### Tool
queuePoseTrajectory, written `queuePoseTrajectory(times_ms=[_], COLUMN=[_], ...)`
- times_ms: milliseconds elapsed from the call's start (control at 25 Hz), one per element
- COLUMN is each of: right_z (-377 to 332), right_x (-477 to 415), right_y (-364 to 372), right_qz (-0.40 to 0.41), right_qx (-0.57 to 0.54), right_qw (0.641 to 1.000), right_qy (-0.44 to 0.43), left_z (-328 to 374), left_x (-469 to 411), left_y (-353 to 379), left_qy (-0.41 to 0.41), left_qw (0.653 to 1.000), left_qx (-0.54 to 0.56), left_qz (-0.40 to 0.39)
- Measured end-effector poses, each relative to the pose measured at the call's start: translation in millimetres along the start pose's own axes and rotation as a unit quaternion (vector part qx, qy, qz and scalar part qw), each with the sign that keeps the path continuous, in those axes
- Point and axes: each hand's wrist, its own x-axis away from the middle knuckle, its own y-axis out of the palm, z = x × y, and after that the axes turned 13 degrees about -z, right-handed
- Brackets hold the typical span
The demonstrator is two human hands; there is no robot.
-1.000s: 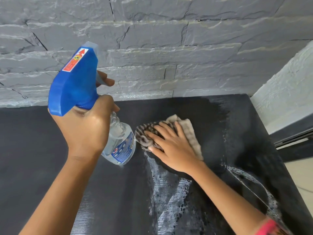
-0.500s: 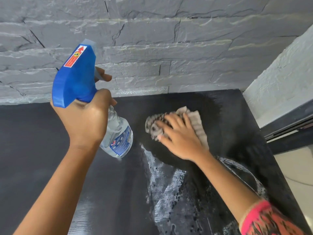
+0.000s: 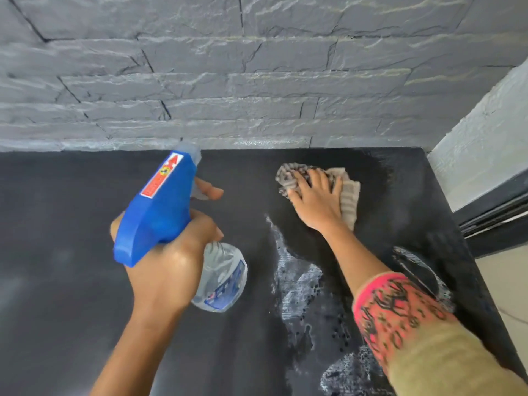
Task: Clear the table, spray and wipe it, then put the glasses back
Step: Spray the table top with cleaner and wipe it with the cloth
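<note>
A grey stone wall (image 3: pixel 257 67) runs along the far edge of the black table (image 3: pixel 57 252). Wet streaks (image 3: pixel 294 281) shine on the table's right half, from its near edge toward the middle. Above the table's centre, the left hand (image 3: pixel 168 267) grips the neck of a tilted blue-headed spray bottle (image 3: pixel 160 212), with one finger on the trigger. Near the table's far right corner lies a patterned cloth (image 3: pixel 350 195), pressed flat to the surface by the right hand (image 3: pixel 317 201), whose fingers are spread and straight.

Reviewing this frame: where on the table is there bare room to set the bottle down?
The dry left stretch of the table, between the wall and the left hand gripping the bottle. Crowded on the right: right hand presses the cloth there, wet streaks nearer.
</note>
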Motion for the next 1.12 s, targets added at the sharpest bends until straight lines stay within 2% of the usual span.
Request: queuePoseTrajectory(times_ms=[120, 200, 280, 360, 440, 600, 680, 760, 880, 1000, 1120], right_z=[-50.8, -45.9, -14.7, 28.4, 57.6, 40.0, 11.5, -8.3, -0.6, 44.5, 61.4], right_x=[32.0, 82.2, 133.5, 156.9, 141.8, 78.9, 82.9, 121.6, 207.5, 232.3, 173.2], right_y=[19.8, 30.8, 40.9, 38.9, 29.7, 17.3, 21.6, 34.7, 56.6, 54.8, 37.1], right_qz=[-0.018, -0.021, -0.008, -0.005, -0.007, 0.013, 0.004, -0.012, -0.02, -0.037, -0.014], right_qx=[0.046, 0.072, 0.08, 0.088, 0.072, -0.001, 0.0, 0.036, 0.075, 0.095, 0.068], right_qw=[0.989, 0.977, 0.97, 0.978, 0.992, 0.999, 1.0, 0.996, 0.976, 0.978, 0.996], right_qy=[-0.136, -0.2, -0.228, -0.188, -0.099, 0.041, 0.01, -0.085, -0.202, -0.18, -0.057], left_z=[-3.0, -4.3, -6.2, -9.1, -11.0, -9.7, -9.1, -9.7, -11.9, -13.5, -12.6], left_x=[23.7, 30.2, 35.1, 37.6, 40.8, 39.8, 35.2, 33.5, 33.5, 31.1, 30.0], left_y=[-3.0, -1.6, -0.2, 1.3, 2.6, 7.2, 8.9, 11.2, 12.3, 11.4, 13.4], left_qy=[-0.016, -0.02, -0.009, -0.007, -0.009, 0.019, 0.035, 0.041, 0.052, 0.064, 0.073], left_qw=[1.0, 0.999, 0.999, 0.999, 0.999, 0.999, 0.999, 0.998, 0.998, 0.997, 0.997], left_qx=[0.014, 0.031, 0.042, 0.05, 0.047, 0.026, 0.023, 0.022, 0.017, 0.017, 0.022], left_qz=[0.018, 0.028, 0.023, 0.019, 0.021, 0.023, 0.032, 0.034, 0.029, 0.03, 0.028])
